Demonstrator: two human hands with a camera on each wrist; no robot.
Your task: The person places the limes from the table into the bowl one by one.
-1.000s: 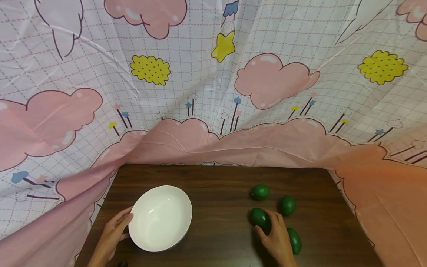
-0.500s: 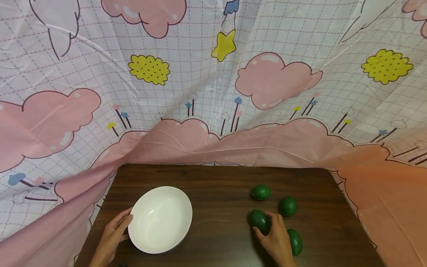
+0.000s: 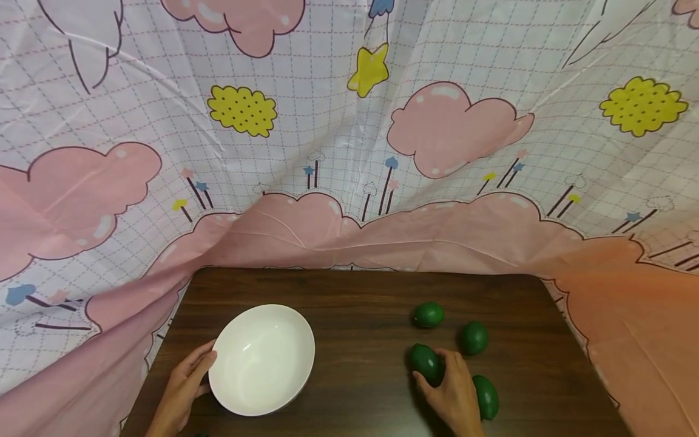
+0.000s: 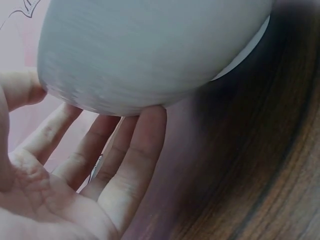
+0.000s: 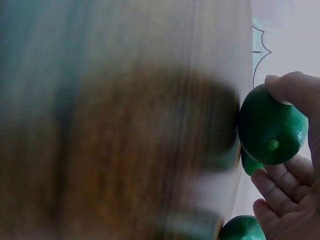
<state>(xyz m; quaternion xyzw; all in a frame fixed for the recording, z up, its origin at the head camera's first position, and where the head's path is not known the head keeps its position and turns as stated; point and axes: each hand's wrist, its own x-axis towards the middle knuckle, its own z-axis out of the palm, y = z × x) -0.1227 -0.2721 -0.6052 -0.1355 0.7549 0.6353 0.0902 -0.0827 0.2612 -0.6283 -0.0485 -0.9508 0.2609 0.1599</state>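
A white bowl (image 3: 262, 361) stands on the left part of the table. My left hand (image 3: 184, 379) holds it by its left side, fingers at the rim; from the left wrist view, several fingertips (image 4: 152, 117) touch the bowl's outer wall (image 4: 150, 50). On the right, my right hand (image 3: 453, 388) grips a green lime (image 3: 425, 363) between thumb and fingers. In the right wrist view the thumb lies over one side of that lime (image 5: 272, 125), its small stem nub showing. The bowl's inside shows no fruit.
Three more limes lie around the right hand: one behind (image 3: 428, 315), another lime (image 3: 472, 337) to the right, and a third lime (image 3: 486, 397) partly hidden by the hand. The dark wooden table (image 3: 355, 303) backs onto a patterned cloth (image 3: 349, 243). A small dark thing (image 3: 202, 434) peeks in at the bottom edge.
The head view has shifted slightly. Both hands stay nearly where they were, the left at the bowl and the right around the same lime.
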